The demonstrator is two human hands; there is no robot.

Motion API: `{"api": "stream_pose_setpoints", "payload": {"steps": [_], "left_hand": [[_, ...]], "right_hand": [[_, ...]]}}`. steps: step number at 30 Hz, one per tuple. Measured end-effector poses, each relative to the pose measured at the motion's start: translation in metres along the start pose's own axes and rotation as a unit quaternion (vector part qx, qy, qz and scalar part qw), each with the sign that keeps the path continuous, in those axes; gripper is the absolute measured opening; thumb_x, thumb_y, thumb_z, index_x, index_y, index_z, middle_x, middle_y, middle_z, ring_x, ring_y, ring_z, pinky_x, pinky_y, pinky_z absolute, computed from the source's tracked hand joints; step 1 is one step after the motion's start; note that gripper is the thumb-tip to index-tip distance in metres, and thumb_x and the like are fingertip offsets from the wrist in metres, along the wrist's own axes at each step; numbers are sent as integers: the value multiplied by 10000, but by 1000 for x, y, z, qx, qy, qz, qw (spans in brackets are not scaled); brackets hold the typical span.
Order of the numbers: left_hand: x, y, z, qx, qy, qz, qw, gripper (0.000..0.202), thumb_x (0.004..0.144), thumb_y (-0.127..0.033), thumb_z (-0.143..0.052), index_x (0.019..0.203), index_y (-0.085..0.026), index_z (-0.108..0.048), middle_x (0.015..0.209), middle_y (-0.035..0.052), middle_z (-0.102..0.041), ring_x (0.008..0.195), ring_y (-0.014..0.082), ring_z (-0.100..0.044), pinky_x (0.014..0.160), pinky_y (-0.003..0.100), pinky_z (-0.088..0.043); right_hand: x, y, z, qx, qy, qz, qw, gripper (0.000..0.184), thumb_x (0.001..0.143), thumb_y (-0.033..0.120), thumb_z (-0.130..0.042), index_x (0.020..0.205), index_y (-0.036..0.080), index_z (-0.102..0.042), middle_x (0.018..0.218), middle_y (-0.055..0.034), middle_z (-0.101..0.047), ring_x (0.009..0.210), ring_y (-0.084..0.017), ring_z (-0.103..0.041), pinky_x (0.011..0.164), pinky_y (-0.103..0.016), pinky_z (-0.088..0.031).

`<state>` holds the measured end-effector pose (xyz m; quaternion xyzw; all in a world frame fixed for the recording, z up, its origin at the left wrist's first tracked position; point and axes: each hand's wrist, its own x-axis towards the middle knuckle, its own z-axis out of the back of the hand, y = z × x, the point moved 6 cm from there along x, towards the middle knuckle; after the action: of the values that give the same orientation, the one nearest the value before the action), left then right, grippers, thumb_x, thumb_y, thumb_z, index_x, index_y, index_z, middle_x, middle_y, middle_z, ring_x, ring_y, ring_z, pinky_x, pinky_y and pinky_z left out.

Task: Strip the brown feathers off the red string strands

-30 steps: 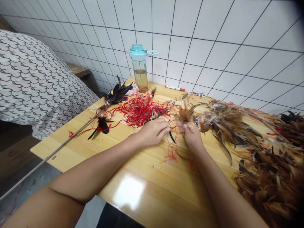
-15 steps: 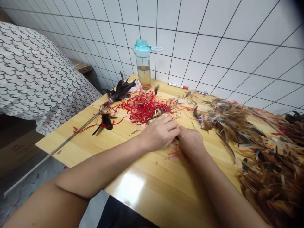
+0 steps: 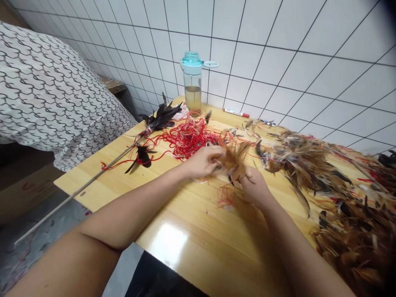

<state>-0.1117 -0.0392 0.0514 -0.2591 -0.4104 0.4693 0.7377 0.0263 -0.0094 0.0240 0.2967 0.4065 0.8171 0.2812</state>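
My right hand [image 3: 255, 185] is closed on the lower end of a small bunch of brown feathers [image 3: 234, 161], whose tips fan upward over the table. My left hand [image 3: 204, 161] is at the left side of this bunch, its fingers curled and smeared by motion. Some feather tips overlap those fingers, and I cannot tell whether they grip anything. Beyond my left hand lies a tangled heap of red string [image 3: 188, 136]. Short red string scraps [image 3: 227, 197] lie on the wooden table [image 3: 198, 235] below the hands.
A stick [image 3: 83, 186] with black feathers [image 3: 162, 117] tied at its end juts over the left edge. A bottle [image 3: 192, 84] and a red-capped marker [image 3: 235, 113] stand and lie by the tiled wall. Brown feather piles [image 3: 355, 243] cover the right. Patterned cloth [image 3: 55, 90] hangs at left.
The hands, pressed together before, have moved apart a little. The brown feather bunch now shows between them, tips up. The view has shifted slightly left.
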Motion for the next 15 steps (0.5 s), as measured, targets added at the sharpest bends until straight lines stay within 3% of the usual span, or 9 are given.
{"api": "stream_pose_setpoints", "payload": {"steps": [5,8,11,13,15], "left_hand": [[-2,-10,-8,50,-6,9,999,123,807,-179,-534,735,-140,-627,741,15,-610,703,113,-537,652,216,-388],[-3,-19,-8,80,-31,-22,996,123,804,-141,-516,714,-146,-600,753,15,-604,712,108,-535,661,213,-395],[-5,-30,-11,131,-52,-76,987,130,810,-120,-501,705,-154,-568,735,20,-602,727,123,-531,710,245,-413],[-8,-38,-18,183,-58,-119,974,147,830,-126,-483,705,-157,-556,719,28,-593,733,140,-523,742,275,-419],[-12,-43,-27,239,-61,-156,957,163,849,-135,-467,718,-157,-559,752,49,-600,757,156,-525,770,301,-425]], "right_hand": [[3,-31,1,198,-106,-112,968,428,776,577,-569,594,214,-433,544,39,-399,501,-101,-331,500,-245,-292],[3,-38,0,207,-143,-143,957,469,739,625,-569,578,214,-408,534,42,-398,494,-98,-324,485,-242,-285],[1,-33,4,103,-159,-141,972,389,811,517,-479,575,215,-416,551,21,-440,528,-121,-383,534,-259,-326],[-1,-23,7,-19,-153,-126,980,306,845,390,-419,595,215,-443,594,-1,-495,593,-146,-445,587,-268,-345],[-4,-10,8,-164,-132,-121,970,236,853,286,-398,651,212,-495,674,-23,-552,666,-160,-485,608,-266,-331]]}}
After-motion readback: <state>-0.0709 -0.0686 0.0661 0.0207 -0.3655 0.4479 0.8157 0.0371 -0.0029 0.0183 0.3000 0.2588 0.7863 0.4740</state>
